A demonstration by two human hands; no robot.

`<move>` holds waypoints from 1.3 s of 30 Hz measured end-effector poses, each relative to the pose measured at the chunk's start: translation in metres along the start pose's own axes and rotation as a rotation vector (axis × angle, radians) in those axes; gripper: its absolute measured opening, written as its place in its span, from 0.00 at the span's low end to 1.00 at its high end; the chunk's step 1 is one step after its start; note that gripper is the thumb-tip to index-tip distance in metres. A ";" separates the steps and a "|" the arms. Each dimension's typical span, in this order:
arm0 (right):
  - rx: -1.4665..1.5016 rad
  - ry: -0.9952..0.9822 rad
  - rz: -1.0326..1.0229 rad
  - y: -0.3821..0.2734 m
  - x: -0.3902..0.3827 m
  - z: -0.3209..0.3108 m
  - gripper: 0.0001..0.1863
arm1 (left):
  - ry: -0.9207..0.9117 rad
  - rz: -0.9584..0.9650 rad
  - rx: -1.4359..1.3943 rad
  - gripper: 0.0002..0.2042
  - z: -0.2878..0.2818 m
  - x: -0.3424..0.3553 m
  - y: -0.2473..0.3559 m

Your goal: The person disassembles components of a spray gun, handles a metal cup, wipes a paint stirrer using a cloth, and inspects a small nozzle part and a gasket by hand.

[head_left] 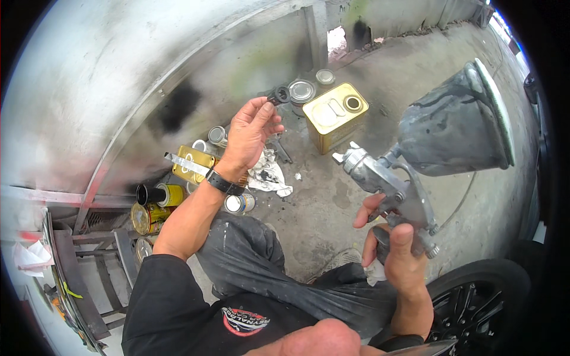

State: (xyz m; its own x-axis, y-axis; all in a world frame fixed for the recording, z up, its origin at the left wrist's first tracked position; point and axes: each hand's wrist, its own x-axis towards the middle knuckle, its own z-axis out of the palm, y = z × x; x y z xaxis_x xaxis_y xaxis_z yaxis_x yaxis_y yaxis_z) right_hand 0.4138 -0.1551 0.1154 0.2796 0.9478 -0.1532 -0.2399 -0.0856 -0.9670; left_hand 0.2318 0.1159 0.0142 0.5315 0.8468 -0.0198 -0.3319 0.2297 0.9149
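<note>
My left hand (254, 132) holds a small round black plastic part (279, 95) between thumb and fingers, raised near the middle. My right hand (395, 255) grips a grey spray gun (386, 187) by its handle; a large paint-streaked cup (451, 124) is mounted on top, and the nozzle points left. Between my hands, farther down on the floor, stands a square gold metal can (329, 121) with an open round spout. Two round silver lids (301, 90) lie behind it. Below my left hand are a stained white rag (267, 175) and a dark tool (284, 153).
Several tins (148, 217) and a gold can on its side (189, 160) cluster at the left along a paint-stained wall (148, 71). A grey metal frame (95, 273) is at lower left, a black wheel (469, 302) at lower right. A hose (460, 204) crosses the concrete floor.
</note>
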 end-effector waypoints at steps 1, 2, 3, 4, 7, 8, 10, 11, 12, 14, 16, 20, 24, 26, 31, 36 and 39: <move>0.006 -0.005 -0.002 0.001 0.001 -0.001 0.39 | 0.000 -0.002 0.001 0.07 0.000 0.000 0.000; 0.011 -0.009 -0.005 0.001 0.001 -0.001 0.38 | 0.007 -0.001 -0.005 0.07 0.000 0.001 0.000; 0.011 -0.007 -0.006 0.002 0.001 -0.002 0.38 | 0.015 0.001 -0.011 0.07 0.000 0.001 0.001; -0.004 0.018 -0.006 0.002 0.001 -0.003 0.37 | 0.013 0.000 -0.011 0.07 -0.001 0.002 0.001; -0.003 0.087 -0.009 0.001 0.003 -0.001 0.36 | -0.025 0.015 -0.015 0.07 -0.004 0.003 -0.001; 0.012 0.132 -0.012 0.000 0.003 -0.001 0.36 | -0.022 0.009 -0.017 0.07 -0.003 0.003 -0.001; -0.005 0.105 -0.019 0.001 0.002 -0.004 0.36 | -0.020 0.003 -0.020 0.07 -0.003 0.003 -0.001; -0.019 0.077 -0.027 0.002 0.002 -0.005 0.36 | -0.021 0.000 -0.019 0.07 -0.002 0.003 -0.001; -0.019 0.078 -0.026 0.002 0.001 -0.004 0.36 | -0.023 -0.003 -0.018 0.07 -0.002 0.003 -0.001; 0.004 0.022 0.000 0.002 0.000 -0.003 0.35 | -0.028 -0.009 -0.017 0.07 -0.001 0.003 -0.001; -0.065 0.029 -0.022 0.003 0.001 -0.002 0.37 | -0.035 -0.015 -0.017 0.07 0.000 0.002 0.000; -0.102 0.113 -0.033 0.001 0.004 -0.001 0.40 | -0.020 -0.022 -0.001 0.08 0.001 0.002 0.001; -0.109 0.109 -0.051 0.000 0.003 -0.001 0.41 | -0.028 -0.021 -0.015 0.07 -0.001 0.003 -0.001; -0.023 0.054 -0.035 0.001 0.001 -0.002 0.38 | -0.033 -0.021 -0.016 0.07 -0.002 0.003 -0.001; 0.003 0.022 -0.006 0.004 -0.002 -0.004 0.38 | -0.025 -0.037 -0.001 0.08 0.002 0.001 -0.001; -0.011 0.061 -0.003 0.002 0.001 -0.001 0.37 | 0.088 0.044 0.161 0.08 0.006 -0.002 0.002; -0.159 0.113 -0.052 0.004 0.003 0.001 0.39 | 0.154 0.151 0.346 0.10 0.011 -0.004 0.005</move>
State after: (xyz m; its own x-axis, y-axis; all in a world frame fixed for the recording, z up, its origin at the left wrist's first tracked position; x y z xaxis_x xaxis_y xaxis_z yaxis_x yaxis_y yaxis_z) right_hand 0.4127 -0.1519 0.1110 0.3924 0.9125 -0.1154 -0.0749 -0.0933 -0.9928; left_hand 0.2369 0.1080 0.0234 0.3652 0.9266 0.0895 -0.1020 -0.0558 0.9932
